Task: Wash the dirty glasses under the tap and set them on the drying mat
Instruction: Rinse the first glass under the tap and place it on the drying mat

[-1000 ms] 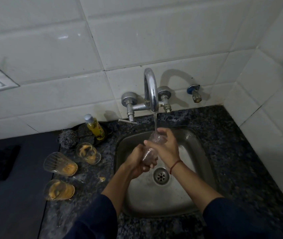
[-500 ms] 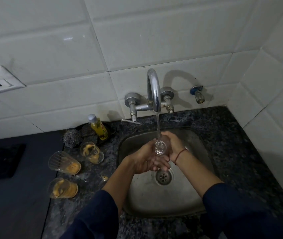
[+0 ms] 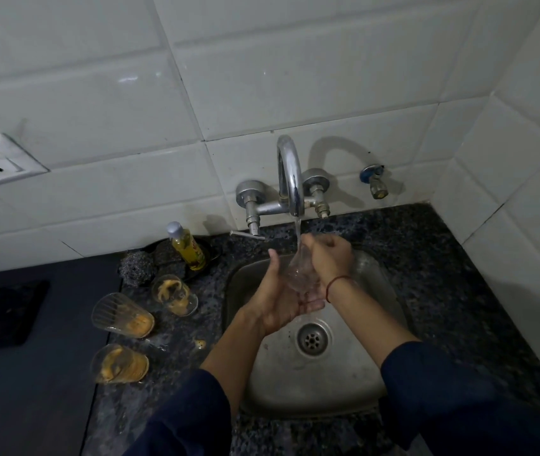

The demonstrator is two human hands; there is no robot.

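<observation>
A clear glass sits between both hands above the steel sink, directly beneath the curved tap, whose thin stream of water falls onto it. The left hand cups the lower part of the glass from beneath, palm up, with the thumb raised along its left side. The right hand grips the upper part, fingers curled round it near the rim; a red thread circles that wrist.

On the speckled bench left of the sink lie three dirty glasses smeared with yellow-orange residue, close together. Behind them stand a yellow soap bottle and a steel scrubber. A dark mat lies at the far left.
</observation>
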